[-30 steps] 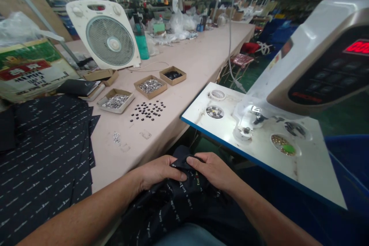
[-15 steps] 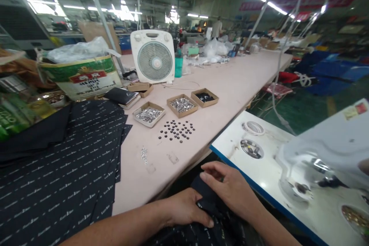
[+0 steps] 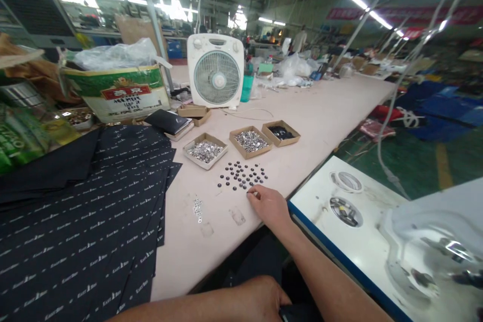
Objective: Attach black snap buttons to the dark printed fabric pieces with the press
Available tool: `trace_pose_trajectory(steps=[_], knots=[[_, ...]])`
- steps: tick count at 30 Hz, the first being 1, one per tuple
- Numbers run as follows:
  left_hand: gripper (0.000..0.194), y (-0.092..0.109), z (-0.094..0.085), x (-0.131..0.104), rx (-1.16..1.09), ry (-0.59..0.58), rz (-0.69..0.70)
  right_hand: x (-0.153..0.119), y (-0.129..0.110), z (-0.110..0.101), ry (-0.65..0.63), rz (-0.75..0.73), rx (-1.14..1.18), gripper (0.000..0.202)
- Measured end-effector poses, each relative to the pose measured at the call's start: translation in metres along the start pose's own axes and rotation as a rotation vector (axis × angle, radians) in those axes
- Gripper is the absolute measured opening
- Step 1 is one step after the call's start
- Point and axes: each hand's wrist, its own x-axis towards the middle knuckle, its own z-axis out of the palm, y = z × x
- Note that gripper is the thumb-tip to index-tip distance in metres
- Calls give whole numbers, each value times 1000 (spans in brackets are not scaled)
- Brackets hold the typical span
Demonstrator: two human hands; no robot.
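Observation:
My right hand (image 3: 268, 207) reaches onto the table with thumb and forefinger pinched at the near edge of a scatter of black snap caps (image 3: 242, 175). One small black cap (image 3: 248, 193) shows at the fingertips. Low in the view, my left hand (image 3: 264, 298) is closed on dark printed cloth (image 3: 300, 313), its fingertips partly hidden. Left of the caps lies a small group of silver snap parts (image 3: 196, 207).
Three cardboard trays hold small parts: a left tray (image 3: 206, 163), a middle tray (image 3: 251, 153) and a right tray (image 3: 294, 141). Printed dark fabric (image 3: 83, 241) is stacked at left. A fan (image 3: 217, 73) stands behind. A white machine (image 3: 433, 231) on its own table is at right.
My right hand has left the cloth and moved up and left to the black caps. My left hand has moved lower with the cloth. The view has shifted slightly left.

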Motion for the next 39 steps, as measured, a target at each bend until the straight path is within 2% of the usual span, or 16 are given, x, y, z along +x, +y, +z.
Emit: trace_pose_trajectory(steps=[8,11,14,17,20,25,28,30,34,39], knots=[[20,18,3,-13,175,24,-22,-4,0,6,141,-150,-50,11],[18,25,2,-17,266,71,71,-10,-1,1,172,-150,60,9],[23,25,1,-20,342,133,195,-25,1,-13,108,-89,268,9],[19,24,0,-23,445,152,272,-57,12,-33,15,29,498,8],[16,24,1,-27,580,181,361,-104,32,-49,-33,117,658,7],[8,31,9,-37,843,228,566,-188,51,-65,-93,286,726,18],[19,39,19,-48,1089,253,689,-227,48,-72,-108,332,717,18],[20,44,26,-58,1194,295,781,-245,42,-76,-83,322,676,16],[12,52,36,-79,1245,374,945,-269,31,-79,-38,282,655,17],[27,55,39,-95,1243,362,991,-284,23,-75,-63,253,740,19]])
